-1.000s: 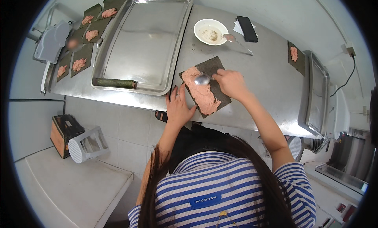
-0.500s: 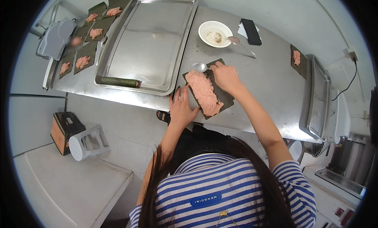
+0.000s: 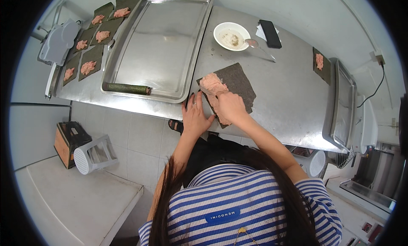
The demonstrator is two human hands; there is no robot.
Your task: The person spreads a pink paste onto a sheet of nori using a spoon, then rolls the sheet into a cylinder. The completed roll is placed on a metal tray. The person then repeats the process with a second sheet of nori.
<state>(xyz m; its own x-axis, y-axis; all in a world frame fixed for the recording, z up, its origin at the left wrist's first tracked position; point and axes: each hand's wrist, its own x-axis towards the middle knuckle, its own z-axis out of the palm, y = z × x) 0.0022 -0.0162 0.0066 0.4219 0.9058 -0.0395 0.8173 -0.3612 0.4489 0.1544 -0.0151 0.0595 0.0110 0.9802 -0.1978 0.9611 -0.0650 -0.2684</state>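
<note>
On the steel table in front of me lies a dark nori sheet (image 3: 241,81), its left part covered by a strip of pink minced filling (image 3: 212,83). My right hand (image 3: 230,106) is closed over the filling, fingers wrapped round a spoon that the hand mostly hides. Beside the sheet's lower left edge, my left hand (image 3: 196,114) rests with fingers spread, its thumb near the nori and nothing in its grasp. To the left, a large metal tray (image 3: 148,46) holds one dark green nori roll (image 3: 127,89) along its near edge.
A white bowl (image 3: 217,33) with some liquid stands beyond the sheet, a second spoon (image 3: 263,52) beside it and a black phone (image 3: 270,33) further right. Several nori pieces topped with filling (image 3: 88,67) lie left of the tray. Another metal tray (image 3: 343,104) stands far right.
My right hand has come from the sheet's far edge toward me and left, onto the filling, uncovering the nori's right part. My left hand stays in place.
</note>
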